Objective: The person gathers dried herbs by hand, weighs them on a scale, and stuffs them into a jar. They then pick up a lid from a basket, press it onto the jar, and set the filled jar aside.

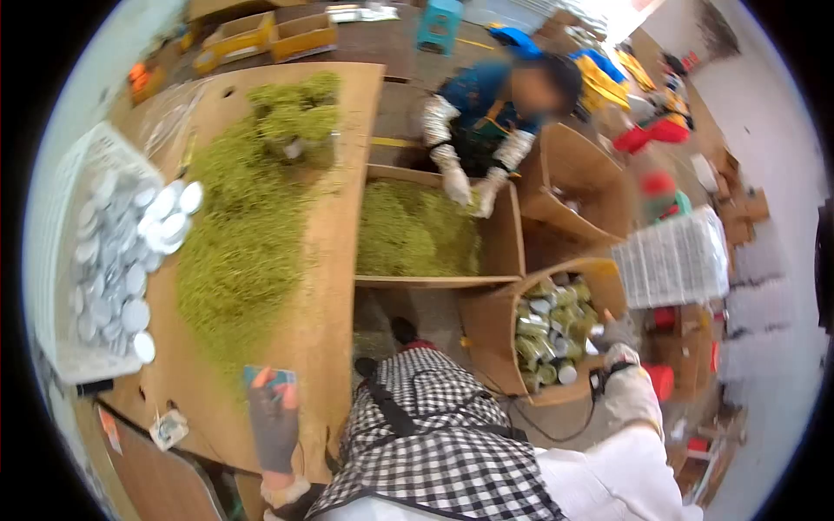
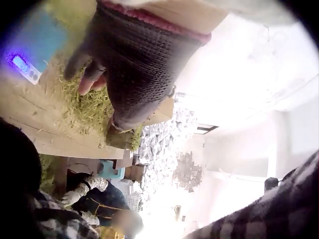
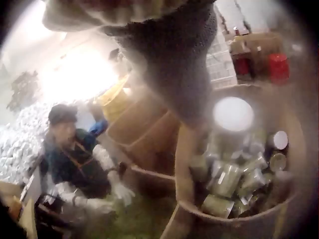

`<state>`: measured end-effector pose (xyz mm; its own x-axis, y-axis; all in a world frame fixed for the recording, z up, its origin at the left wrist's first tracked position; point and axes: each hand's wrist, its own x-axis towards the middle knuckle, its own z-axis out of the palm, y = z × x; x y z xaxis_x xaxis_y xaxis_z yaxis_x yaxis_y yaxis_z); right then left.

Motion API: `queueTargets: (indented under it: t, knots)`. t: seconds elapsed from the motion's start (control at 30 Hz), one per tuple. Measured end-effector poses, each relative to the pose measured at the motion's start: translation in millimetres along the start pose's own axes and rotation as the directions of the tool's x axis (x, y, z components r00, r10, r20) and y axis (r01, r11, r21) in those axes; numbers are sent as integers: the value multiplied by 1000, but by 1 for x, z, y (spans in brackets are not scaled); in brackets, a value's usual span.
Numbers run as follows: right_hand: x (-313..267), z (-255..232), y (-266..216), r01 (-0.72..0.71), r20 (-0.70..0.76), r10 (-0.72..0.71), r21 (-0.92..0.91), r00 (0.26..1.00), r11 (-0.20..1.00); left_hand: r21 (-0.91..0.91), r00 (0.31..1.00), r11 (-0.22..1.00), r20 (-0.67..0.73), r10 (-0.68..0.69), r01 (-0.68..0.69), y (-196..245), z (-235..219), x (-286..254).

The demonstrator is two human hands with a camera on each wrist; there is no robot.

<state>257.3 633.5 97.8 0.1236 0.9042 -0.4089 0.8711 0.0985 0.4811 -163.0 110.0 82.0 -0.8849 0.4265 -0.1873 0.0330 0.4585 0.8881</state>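
Note:
My left hand (image 1: 274, 430), in a grey fingerless glove, hovers with relaxed fingers beside a blue digital scale (image 2: 47, 37) with a lit display, overlapping it in the head view. Green dried herb (image 1: 248, 226) is heaped on the wooden table just beyond. Off to the right, my gloved right hand (image 1: 618, 333) reaches over the rim of a cardboard box (image 1: 486, 326). Its fingers hold a glass jar with a white lid (image 3: 233, 113), partly hidden behind the glove. Several jars of green herb (image 3: 227, 179) lie jumbled inside that box.
A white basket (image 1: 52, 286) of round white lids stands at the table's left. Across the way, another person (image 1: 486, 113) in pale sleeves works in a carton of herb (image 1: 417, 234). A further carton (image 1: 578, 182) and a wrapped white stack (image 1: 673, 260) stand to the right.

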Motion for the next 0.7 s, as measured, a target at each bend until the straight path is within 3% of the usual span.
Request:
queueTargets:
  t: [0.17, 0.23, 0.3, 0.33, 0.4, 0.43, 0.47, 0.5, 0.53, 0.57, 0.63, 0.7]
  knots:
    - [7, 10, -87, 320, 85, -336, 162, 938, 934, 55, 995, 997, -79, 59, -54, 4, 1, -4]
    - [-2, -7, -137, 547, -12, -558, 220, 830, 808, -8, 994, 998, -90, 61, -62, -5, 4, -10]
    - [-14, -38, -196, 739, -148, -733, 277, 664, 614, 82, 986, 993, -136, 99, -88, -23, 0, -18]
    - [-31, -63, -229, 770, -196, -754, 309, 626, 559, 57, 983, 997, -171, 62, -53, -19, -2, -22]
    - [-33, -89, -302, 886, -384, -809, 319, 445, 336, 23, 970, 1000, -241, 18, -13, -16, -6, -28]
    - [-16, -91, -348, 945, -526, -800, 293, 289, 148, -5, 960, 1000, -279, -7, 6, -19, -9, -31]
    - [-32, -113, -386, 945, -579, -769, 313, 270, 97, -33, 947, 999, -318, -35, 26, -22, -11, -35]
    - [-53, -141, -425, 949, -592, -744, 243, 310, 202, -41, 934, 999, -355, -48, 36, -29, -14, -40]
    - [-41, -145, -475, 913, -664, -701, 404, 259, -45, -24, 913, 997, -401, -80, 76, -36, -16, -47]
    - [-28, -148, -526, 942, -770, -612, 313, 178, -119, -10, 890, 993, -442, -112, 120, -37, -15, -50]
    - [-70, -192, -567, 968, -853, -501, 229, 148, -104, 50, 823, 986, -558, -106, 160, -19, -16, -54]
    - [-87, -216, -605, 985, -894, -430, 166, 128, -53, -116, 728, 956, -626, -281, 270, -22, -12, -67]
